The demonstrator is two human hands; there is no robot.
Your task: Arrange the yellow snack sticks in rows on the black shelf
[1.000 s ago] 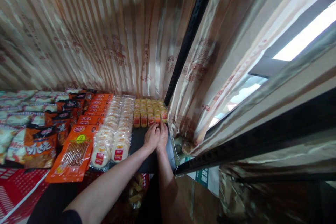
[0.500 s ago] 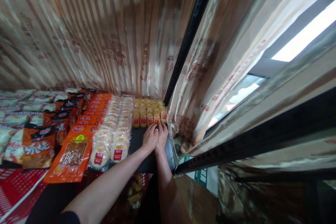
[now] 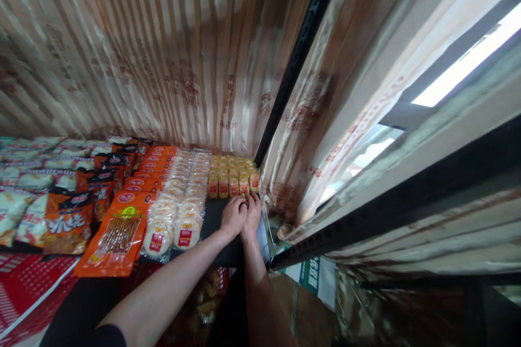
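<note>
Both my hands are side by side over the front right of a black shelf [image 3: 215,212]. Just beyond my fingertips stand rows of small yellow packs [image 3: 234,187] with red labels. My left hand [image 3: 233,218] has its fingers slightly bent toward my right hand, with nothing visible in them. My right hand [image 3: 253,211] stretches its fingers forward at the front of the rightmost packs; whether they touch is hard to make out. To the left lie two rows of clear-wrapped round white crackers [image 3: 188,225].
Orange snack packets [image 3: 122,222] and several orange-and-black bags [image 3: 67,222] fill the shelf further left. A red basket [image 3: 32,287] is below. A black upright post [image 3: 295,70] and a black rail [image 3: 386,206] frame the right corner. Printed curtain sheeting [image 3: 183,54] hangs behind.
My hands have drawn back slightly from the yellow packs, and the left fingers have bent a little more. The view has shifted slightly, so the shelf goods appear a little further right.
</note>
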